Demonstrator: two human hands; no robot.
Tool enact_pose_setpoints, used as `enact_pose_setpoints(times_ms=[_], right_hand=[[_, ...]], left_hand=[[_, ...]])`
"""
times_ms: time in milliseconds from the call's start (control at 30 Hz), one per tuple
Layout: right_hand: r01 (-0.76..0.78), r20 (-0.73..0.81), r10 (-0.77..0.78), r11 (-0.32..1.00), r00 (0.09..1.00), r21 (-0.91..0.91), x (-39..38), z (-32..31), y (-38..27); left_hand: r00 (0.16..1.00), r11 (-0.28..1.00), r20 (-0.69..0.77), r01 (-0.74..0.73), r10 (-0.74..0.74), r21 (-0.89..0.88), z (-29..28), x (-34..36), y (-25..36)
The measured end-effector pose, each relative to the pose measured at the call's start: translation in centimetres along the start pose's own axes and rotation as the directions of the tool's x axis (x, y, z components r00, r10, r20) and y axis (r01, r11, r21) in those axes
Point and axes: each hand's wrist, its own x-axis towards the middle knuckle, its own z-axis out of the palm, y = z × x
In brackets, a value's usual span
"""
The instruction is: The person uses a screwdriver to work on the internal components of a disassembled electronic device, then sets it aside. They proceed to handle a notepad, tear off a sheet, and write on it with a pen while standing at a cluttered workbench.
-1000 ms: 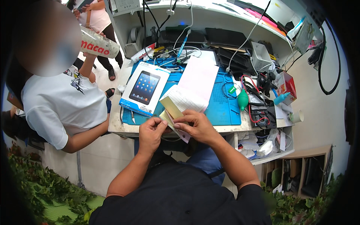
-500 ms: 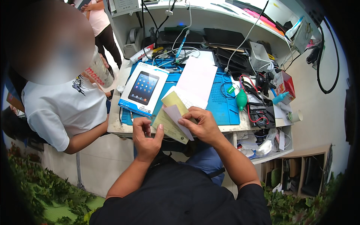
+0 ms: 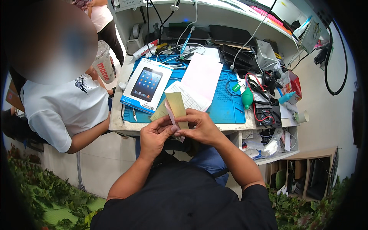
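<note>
Both hands are at the front edge of the workbench. My left hand [image 3: 154, 137] is closed, its thumb and fingers pinching the left side of some folded paper slips [image 3: 176, 105], yellow-green and pale pink. Opposite it, my right hand [image 3: 199, 126] pinches the same slips from the right, thumb tips close together. Just beyond lie white form sheets [image 3: 201, 78] on a blue work mat [image 3: 227, 109]. To their left rests a white box [image 3: 147, 85] with a tablet pictured on its lid.
A green air blower [image 3: 247, 98], a multimeter [image 3: 264, 113] with red leads and a light-blue bottle [image 3: 286, 97] crowd the right side. Below them, an open drawer [image 3: 268, 157] juts out. At left stands a person in a white shirt [image 3: 65, 111] holding a clear cup [image 3: 104, 63].
My left hand has moved right and taken hold of the slips. They are now folded more upright between both hands, where before only the right hand held them.
</note>
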Motion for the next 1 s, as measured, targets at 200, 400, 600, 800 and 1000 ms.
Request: enact_pose_setpoints(times_ms=[200,400,600,800,1000], right_hand=[[-0.111,0.033,0.112,0.994,0.993,-0.024,0.1,-0.3,-0.9],[-0.077,-0.011,0.077,0.997,0.997,0.011,0.1,-0.3,0.1],[-0.129,0.010,0.128,0.983,0.992,0.134,0.0,-0.5,0.1],[-0.144,-0.003,0.150,0.955,0.989,0.258,-0.1,-0.4,1.0],[-0.181,0.005,0.187,0.945,0.982,0.271,-0.3,-0.6,1.4]], left_hand=[[0.999,1.000,0.040,-0.005,0.005,-0.019,0.1,-0.2,0.3],[0.998,1.000,0.070,0.004,-0.005,0.010,-0.6,-0.1,0.0],[0.997,1.000,0.080,-0.017,0.016,0.004,-1.1,-0.1,-0.9],[0.997,1.000,0.081,-0.009,0.009,0.000,-1.0,-0.1,-0.7],[0.996,1.000,0.089,-0.007,0.007,-0.001,-1.3,-0.1,-1.2]])
